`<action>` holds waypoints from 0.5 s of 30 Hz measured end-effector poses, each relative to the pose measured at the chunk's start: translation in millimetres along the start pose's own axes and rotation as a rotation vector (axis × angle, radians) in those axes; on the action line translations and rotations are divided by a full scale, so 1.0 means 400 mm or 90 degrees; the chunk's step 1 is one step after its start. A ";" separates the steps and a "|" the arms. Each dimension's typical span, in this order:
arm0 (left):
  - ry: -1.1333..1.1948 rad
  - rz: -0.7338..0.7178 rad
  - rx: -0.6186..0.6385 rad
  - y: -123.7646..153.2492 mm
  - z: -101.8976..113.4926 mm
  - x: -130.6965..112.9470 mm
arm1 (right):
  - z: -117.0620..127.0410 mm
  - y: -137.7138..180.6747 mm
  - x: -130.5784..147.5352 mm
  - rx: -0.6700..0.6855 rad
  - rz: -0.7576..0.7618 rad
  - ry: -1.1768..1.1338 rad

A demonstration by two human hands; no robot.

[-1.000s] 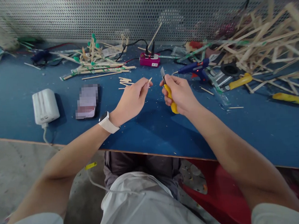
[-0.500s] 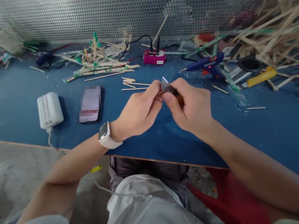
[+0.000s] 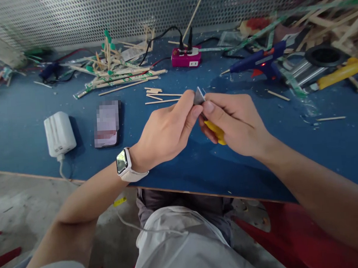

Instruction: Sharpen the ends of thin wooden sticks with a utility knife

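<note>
My right hand (image 3: 233,119) is closed around the yellow handle of a utility knife (image 3: 216,131), its blade pointing up and away from me. Close against the blade, my left hand (image 3: 169,128) is closed in a pinch, thumb against forefinger. Whatever is between those fingers is hidden. Just beyond the left fingertips, several short thin wooden sticks (image 3: 162,101) lie on the blue tabletop (image 3: 157,176).
At left lie a phone (image 3: 107,123) and a white power bank (image 3: 59,133) with a cable. Behind are bundled sticks (image 3: 120,79) and a pink power adapter (image 3: 186,56). To the right lie a blue glue gun (image 3: 261,61) and another yellow-handled tool (image 3: 342,73).
My right hand has turned, so more of the yellow knife handle shows below it. The blade remains by my left fingertips. The view has shifted slightly.
</note>
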State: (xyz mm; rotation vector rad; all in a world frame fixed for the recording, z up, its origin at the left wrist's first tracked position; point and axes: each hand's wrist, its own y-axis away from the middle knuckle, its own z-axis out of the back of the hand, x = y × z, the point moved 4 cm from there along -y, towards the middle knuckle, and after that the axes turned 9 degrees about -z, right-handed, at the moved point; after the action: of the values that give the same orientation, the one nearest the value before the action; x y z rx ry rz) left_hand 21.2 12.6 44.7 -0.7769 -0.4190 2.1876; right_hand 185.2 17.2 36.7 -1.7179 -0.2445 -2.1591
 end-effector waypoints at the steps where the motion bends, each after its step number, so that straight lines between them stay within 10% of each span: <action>1: -0.005 0.001 0.001 0.000 -0.001 0.001 | -0.001 -0.002 -0.003 0.011 -0.012 -0.030; 15: -0.080 -0.087 -0.056 -0.005 -0.003 -0.004 | -0.010 -0.018 -0.022 0.014 -0.018 -0.192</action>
State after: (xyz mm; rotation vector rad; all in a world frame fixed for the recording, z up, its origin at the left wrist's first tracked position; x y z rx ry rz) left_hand 24.0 12.7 45.7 -0.6394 -0.6177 2.1085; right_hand 180.4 24.1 27.7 -2.0355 -0.3706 -1.8998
